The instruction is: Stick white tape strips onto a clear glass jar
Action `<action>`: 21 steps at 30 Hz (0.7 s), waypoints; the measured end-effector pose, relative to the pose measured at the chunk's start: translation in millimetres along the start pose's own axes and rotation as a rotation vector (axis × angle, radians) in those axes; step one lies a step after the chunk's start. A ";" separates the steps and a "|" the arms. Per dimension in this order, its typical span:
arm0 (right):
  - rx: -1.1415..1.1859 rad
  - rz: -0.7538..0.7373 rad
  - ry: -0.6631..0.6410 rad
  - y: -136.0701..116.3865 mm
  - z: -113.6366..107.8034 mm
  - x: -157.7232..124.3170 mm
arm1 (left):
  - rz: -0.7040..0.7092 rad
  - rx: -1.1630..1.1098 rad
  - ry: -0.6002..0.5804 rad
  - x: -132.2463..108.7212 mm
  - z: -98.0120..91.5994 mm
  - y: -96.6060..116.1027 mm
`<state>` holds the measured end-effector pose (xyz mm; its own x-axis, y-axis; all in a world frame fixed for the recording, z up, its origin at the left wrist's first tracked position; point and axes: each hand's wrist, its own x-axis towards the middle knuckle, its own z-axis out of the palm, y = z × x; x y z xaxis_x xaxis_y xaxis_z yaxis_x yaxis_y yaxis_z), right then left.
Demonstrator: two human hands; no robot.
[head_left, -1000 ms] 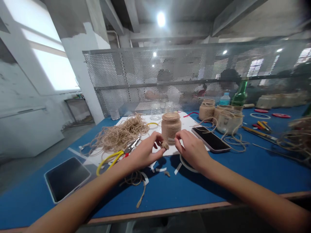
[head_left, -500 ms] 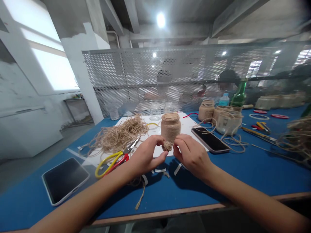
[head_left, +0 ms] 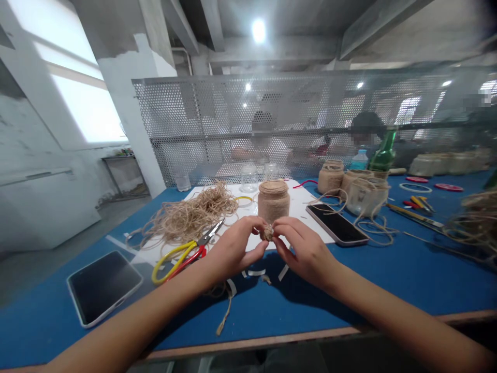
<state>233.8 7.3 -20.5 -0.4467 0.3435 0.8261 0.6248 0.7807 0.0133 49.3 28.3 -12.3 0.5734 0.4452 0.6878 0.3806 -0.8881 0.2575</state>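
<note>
Left hand (head_left: pixel 236 244), right hand (head_left: pixel 307 251): fingers pinching twine bundle (head_left: pixel 267 233); open room along near table edge (head_left: pixel 295 338).

Upper left: window (head_left: pixel 83 106) burnt out to white. Upper centre: ceiling lamp (head_left: pixel 259 31) glaring, hazy halo around it. Ceiling (head_left: pixel 306 20) dim (top right corner nearly black). Soft shadow under right hand (head_left: pixel 308 251) on blue table (head_left: pixel 272 321). Edges stretched, wide-angle. String pile (head_left: pixel 476 217) at right edge smeared, perhaps lens blur. Mesh partition (head_left: pixel 174 116) hazy, pixelated patches beyond it.
</note>
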 end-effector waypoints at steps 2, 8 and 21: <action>0.005 0.002 -0.013 -0.2 -1.9 -0.1 | -0.017 -0.024 0.006 -0.2 1.0 -1.1; -0.058 -0.002 0.027 -0.3 -9.5 0.9 | -0.130 -0.273 0.018 0.1 4.0 -3.1; -0.094 0.139 0.037 1.6 -6.6 1.4 | -0.206 -0.433 0.011 -0.3 5.5 7.0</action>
<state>238.5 5.5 -15.6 -0.3295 0.4240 0.8436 0.7370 0.6740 -0.0509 55.8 22.6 -14.4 0.5092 0.6174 0.5996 0.1471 -0.7489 0.6462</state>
